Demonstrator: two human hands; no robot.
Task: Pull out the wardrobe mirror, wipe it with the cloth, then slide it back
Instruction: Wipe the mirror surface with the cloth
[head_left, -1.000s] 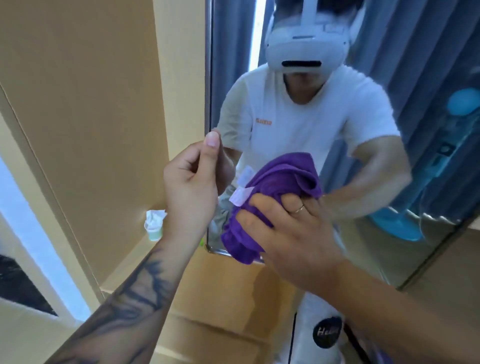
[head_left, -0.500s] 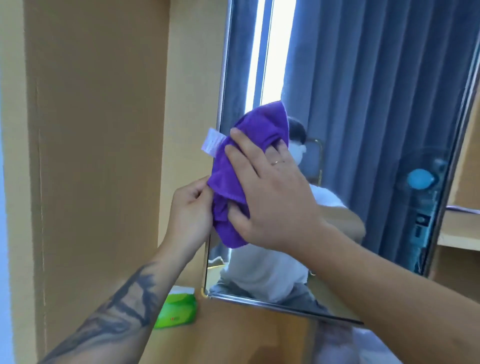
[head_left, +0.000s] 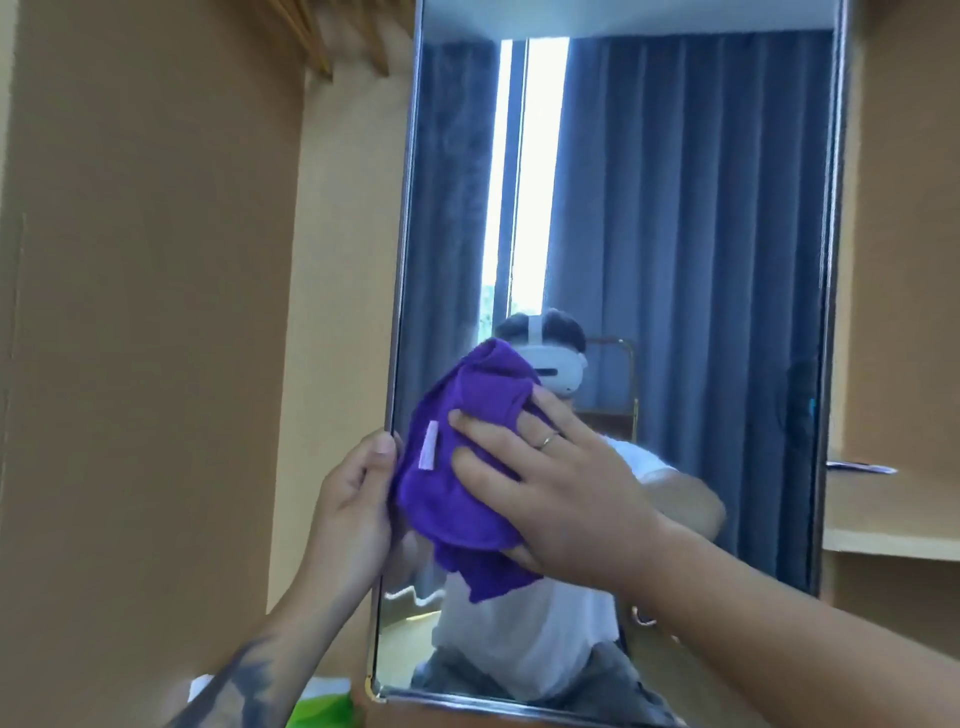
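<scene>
At the mirror: one tall framed mirror (head_left: 675, 260) stands pulled out from the tan wardrobe panel (head_left: 156, 312), which sits to its left.
Cloth count: just one, a bunched purple cloth (head_left: 467, 478) flat against the glass near the mirror's left edge, with a small white tag (head_left: 429, 446) on it.
Hands count: two, both up at the mirror.
Right hand: right hand (head_left: 561, 499) lies on the cloth with fingers spread and mostly straight, pushing it into the glass, ring (head_left: 546, 441) on one finger.
Left hand: left hand (head_left: 358, 504) has its fingers wrapped round the mirror's left frame edge, thumb tip on the front, tattooed forearm coming up from below.
Other stuff: one green pack (head_left: 322, 709) below the mirror's bottom-left corner, one shelf (head_left: 883, 540) to the mirror's right.
</scene>
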